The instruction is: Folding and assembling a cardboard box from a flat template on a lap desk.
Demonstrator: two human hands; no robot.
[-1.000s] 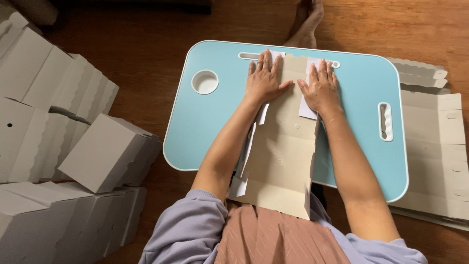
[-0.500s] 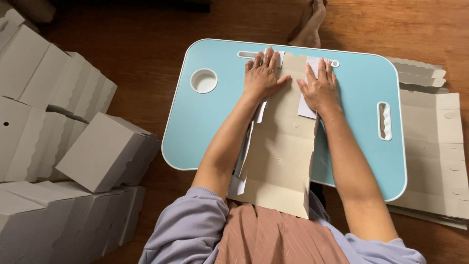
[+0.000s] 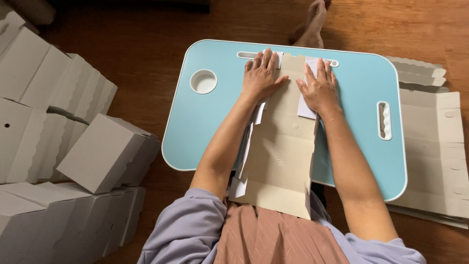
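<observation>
A flat, unfolded tan cardboard box blank (image 3: 283, 146) lies lengthwise on a light blue lap table (image 3: 351, 93) and overhangs its near edge toward my lap. My left hand (image 3: 261, 76) presses flat on the blank's far left flap, fingers spread. My right hand (image 3: 320, 88) presses flat on the far right flap, whose white underside shows. Both palms rest on the cardboard without gripping it.
Several assembled white boxes (image 3: 105, 151) are stacked on the wooden floor at left. A pile of flat box blanks (image 3: 435, 146) lies right of the table. The table has a round cup hole (image 3: 203, 81) and a handle slot (image 3: 384, 120). A bare foot (image 3: 312, 24) shows beyond it.
Both hands stay pressed on the blank's far flaps. Only the view shifts slightly.
</observation>
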